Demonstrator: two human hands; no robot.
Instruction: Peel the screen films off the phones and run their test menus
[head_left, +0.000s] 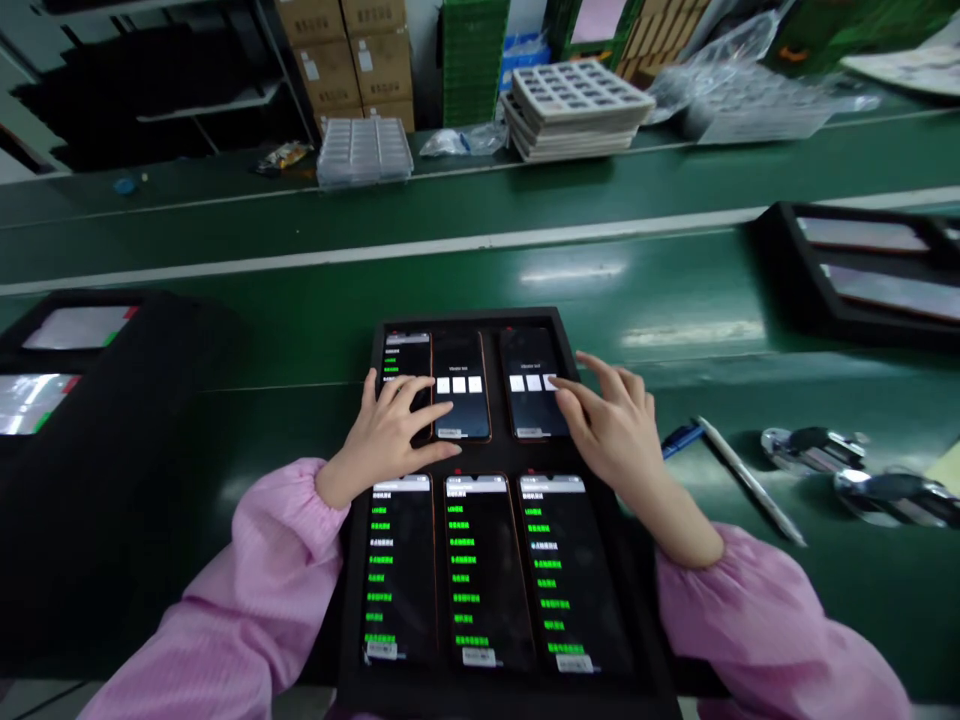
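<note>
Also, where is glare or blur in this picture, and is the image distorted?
Head view: bright glare streaks lie on the glossy green conveyor belt; the edges bend from wide-angle distortion; the right hand looks slightly motion-blurred over the black phone tray, and the left hand is sharper.

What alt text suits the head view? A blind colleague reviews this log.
Two hands tap phones in a black tray on a green conveyor: left hand on the top-left phone, right hand on the top-right phone.
</note>
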